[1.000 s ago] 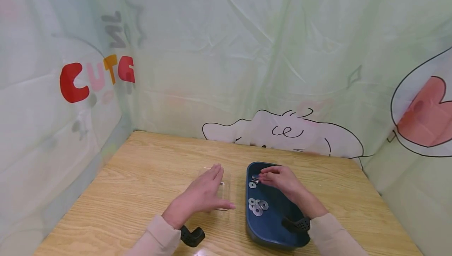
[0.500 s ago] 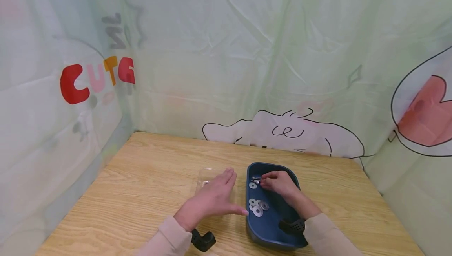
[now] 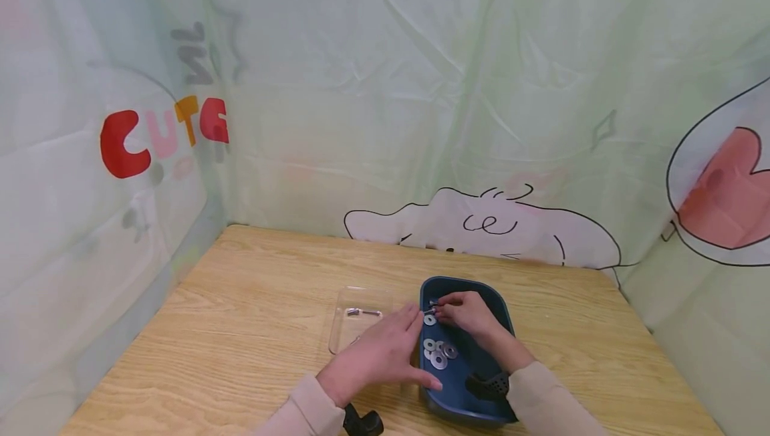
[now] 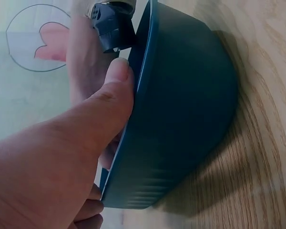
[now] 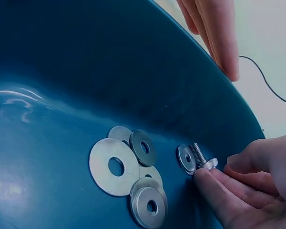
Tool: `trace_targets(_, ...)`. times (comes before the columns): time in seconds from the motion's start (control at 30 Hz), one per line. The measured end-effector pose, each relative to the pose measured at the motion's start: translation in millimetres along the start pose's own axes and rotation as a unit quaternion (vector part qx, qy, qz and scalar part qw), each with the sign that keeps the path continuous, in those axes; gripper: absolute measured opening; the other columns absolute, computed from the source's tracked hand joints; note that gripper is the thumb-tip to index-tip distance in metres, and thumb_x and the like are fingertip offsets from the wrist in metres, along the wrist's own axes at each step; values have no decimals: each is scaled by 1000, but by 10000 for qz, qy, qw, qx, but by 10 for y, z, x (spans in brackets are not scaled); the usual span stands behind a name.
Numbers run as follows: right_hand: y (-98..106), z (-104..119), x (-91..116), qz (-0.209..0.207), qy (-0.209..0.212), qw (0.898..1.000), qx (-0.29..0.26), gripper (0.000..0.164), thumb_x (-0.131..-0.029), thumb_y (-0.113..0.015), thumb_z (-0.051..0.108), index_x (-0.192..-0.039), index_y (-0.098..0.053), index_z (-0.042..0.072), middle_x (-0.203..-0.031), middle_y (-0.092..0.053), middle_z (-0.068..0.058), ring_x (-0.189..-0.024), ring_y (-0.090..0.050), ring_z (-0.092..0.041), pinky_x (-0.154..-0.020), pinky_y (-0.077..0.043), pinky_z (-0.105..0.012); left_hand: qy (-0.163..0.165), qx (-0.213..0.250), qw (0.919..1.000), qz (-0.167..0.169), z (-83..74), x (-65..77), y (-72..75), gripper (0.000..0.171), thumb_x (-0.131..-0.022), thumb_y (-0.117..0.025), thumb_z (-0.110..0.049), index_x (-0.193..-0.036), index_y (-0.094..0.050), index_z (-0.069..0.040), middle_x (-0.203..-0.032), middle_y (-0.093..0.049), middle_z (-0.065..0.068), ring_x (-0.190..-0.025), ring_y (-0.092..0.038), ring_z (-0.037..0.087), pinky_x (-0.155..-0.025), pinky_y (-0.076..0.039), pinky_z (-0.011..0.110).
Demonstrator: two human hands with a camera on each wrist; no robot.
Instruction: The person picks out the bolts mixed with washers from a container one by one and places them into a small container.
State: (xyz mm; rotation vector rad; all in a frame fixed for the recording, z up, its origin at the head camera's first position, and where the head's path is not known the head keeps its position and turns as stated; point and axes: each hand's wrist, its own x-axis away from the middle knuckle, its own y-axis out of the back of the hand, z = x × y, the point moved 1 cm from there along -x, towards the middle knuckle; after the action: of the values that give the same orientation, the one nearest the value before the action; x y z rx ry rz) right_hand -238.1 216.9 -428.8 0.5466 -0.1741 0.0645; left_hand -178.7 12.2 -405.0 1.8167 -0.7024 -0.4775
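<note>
My right hand [image 3: 469,315] reaches into the far left part of the dark blue bin [image 3: 466,416]. In the right wrist view its bent fingers and thumb close about the head of a small metal bolt [image 5: 199,155], whose threaded end leans near a flat washer [image 5: 185,159]. My left hand [image 3: 385,349] lies along the bin's left rim with fingers straight and thumb spread. The left wrist view shows its thumb [image 4: 118,74] against the rim. Several washers [image 3: 439,356] are heaped on the bin floor.
A clear plastic tray [image 3: 333,339] stands left of the bin, partly covered by my left hand, with a few metal bolts [image 3: 363,312] in it. Both stand on a wooden table [image 3: 252,315]. A printed curtain [image 3: 337,122] hangs behind and at the sides.
My left hand has moved right and toward me, from above the clear tray to the bin's rim, uncovering the bolts in the tray. My right hand has shifted slightly left at the bolts.
</note>
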Motion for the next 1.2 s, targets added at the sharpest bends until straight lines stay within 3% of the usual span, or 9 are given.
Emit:
trace_targets(0.4,-111,17,42,90,-131,9990,-421,27,-98,-55,3,-121,-64,-9,-109,-72,-22,-95,-73,-27,-88,-60,-38,73,60,9999,70,-15,13,7,119,-71,-64,-80,-158,-25,-9,-165,-24,9,-153,-25,21,-123,-28,38)
trace_targets(0.83,-193,50,54,45,-560,9937,-975,28,-97,-58,5,-121,-62,-10,-106,-73,-21,-92,-74,-27,-85,-61,-37,19,91,9999,110,-3,-8,-19,119,-72,-66,-78,-158,-24,-7,-166,-21,10,-153,-22,21,-124,-26,38)
trace_targets(1.2,-220,35,38,18,-597,9944,-875,26,-97,-60,5,-118,-65,-9,-103,-72,-19,-86,-73,-21,-84,-61,-36,-93,-62,9999,38,-2,-12,-24,117,-73,-66,-77,-157,-26,-5,-165,-24,11,-153,-24,21,-124,-27,37)
